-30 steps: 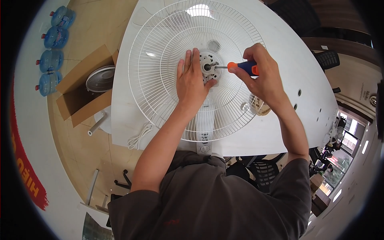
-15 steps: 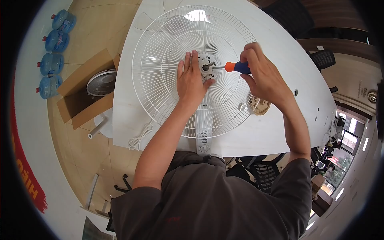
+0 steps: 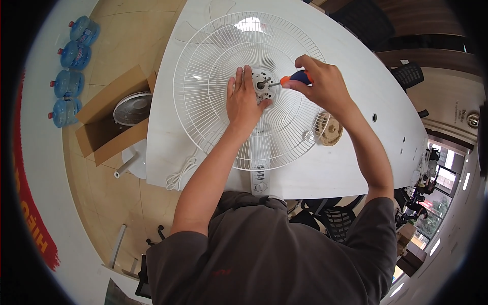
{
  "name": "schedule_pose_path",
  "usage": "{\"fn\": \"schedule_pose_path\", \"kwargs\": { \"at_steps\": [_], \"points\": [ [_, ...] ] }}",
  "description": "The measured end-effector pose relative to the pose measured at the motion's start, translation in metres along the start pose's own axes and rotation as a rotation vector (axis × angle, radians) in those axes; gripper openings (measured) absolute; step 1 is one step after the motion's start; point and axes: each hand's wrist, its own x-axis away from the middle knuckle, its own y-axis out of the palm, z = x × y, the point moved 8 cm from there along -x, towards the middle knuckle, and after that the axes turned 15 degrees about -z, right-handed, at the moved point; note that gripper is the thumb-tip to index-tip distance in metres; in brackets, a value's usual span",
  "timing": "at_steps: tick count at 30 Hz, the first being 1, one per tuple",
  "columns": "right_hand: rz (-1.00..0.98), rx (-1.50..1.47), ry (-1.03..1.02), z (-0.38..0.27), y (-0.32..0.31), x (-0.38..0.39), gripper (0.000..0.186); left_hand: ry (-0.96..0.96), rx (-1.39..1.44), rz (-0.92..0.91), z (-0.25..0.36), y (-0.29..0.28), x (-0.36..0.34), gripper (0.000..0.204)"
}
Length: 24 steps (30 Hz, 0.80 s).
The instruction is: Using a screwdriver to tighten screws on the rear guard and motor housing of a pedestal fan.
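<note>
A white wire fan grille (image 3: 297, 134) lies on the table around a pale hub (image 3: 261, 86) with a dark central shaft. My left hand (image 3: 243, 105) rests flat on the grille at the hub's left side, fingers stretched out and thumb spread along the lower edge. In my right hand (image 3: 329, 85) is a screwdriver (image 3: 299, 77) with an orange and dark blue handle. Its metal shank points left and slightly down, its tip at the hub's right side; whether it sits in a screw cannot be made out. Below the grille, the fan's control panel (image 3: 260, 178) faces up near my body.
A coiled white cord (image 3: 181, 173) lies at the white table's (image 3: 315, 183) near left. Right of the grille sits a beige round piece (image 3: 333, 129). On the floor, an open cardboard box (image 3: 113, 141) holds a fan part; large blue water bottles (image 3: 68, 83) line the wall.
My right hand has shifted left, closer to the hub, and the screwdriver handle now tilts more. My left hand stays beside the hub. The whole view has moved slightly.
</note>
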Motion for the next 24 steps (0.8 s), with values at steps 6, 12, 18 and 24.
{"fn": "schedule_pose_path", "kwargs": {
  "at_steps": [6, 12, 18, 24],
  "points": [
    [0.010, 0.099, 0.480, 0.019, 0.002, 0.004, 0.045, -0.002, -0.002, 0.001, 0.000, 0.000, 0.000, 0.108],
    [0.251, -0.008, -0.139, -0.007, -0.007, 0.001, 0.046, 0.003, 0.009, -0.004, 0.002, -0.002, -0.001, 0.105],
    [-0.233, 0.215, 0.551, 0.014, 0.014, -0.004, 0.040, -0.008, -0.002, -0.009, -0.001, 0.001, 0.000, 0.105],
    [0.116, 0.158, 0.008, -0.009, -0.012, -0.002, 0.037, -0.013, -0.024, -0.020, 0.002, 0.001, -0.003, 0.106]
  ]
}}
